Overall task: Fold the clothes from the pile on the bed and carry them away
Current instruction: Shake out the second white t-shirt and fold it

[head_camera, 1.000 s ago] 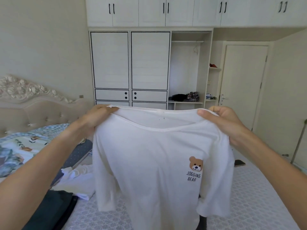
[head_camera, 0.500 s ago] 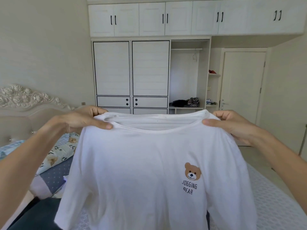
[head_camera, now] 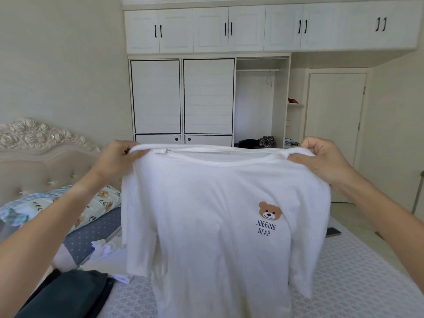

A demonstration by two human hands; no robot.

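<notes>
Ahead, held-up white T-shirt (head_camera: 211, 226) hiding bed (head_camera: 358, 283), dark trousers (head_camera: 68, 292) left, wardrobe (head_camera: 183, 97) beyond

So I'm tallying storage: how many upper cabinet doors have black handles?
8, in four pairs above the wardrobe: far left, centre-left, centre-right, far right. More may lie beyond the right edge.

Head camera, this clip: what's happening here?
A person is holding up a white T-shirt with a bear print, spread out in the air above the bed. The left hand and right hand each pinch a shoulder beside the neckline. The shirt hangs unfolded, front towards the camera. More clothes, a dark garment and white pieces, lie on the bed at the lower left. Nothing in view looks folded yet.
</notes>
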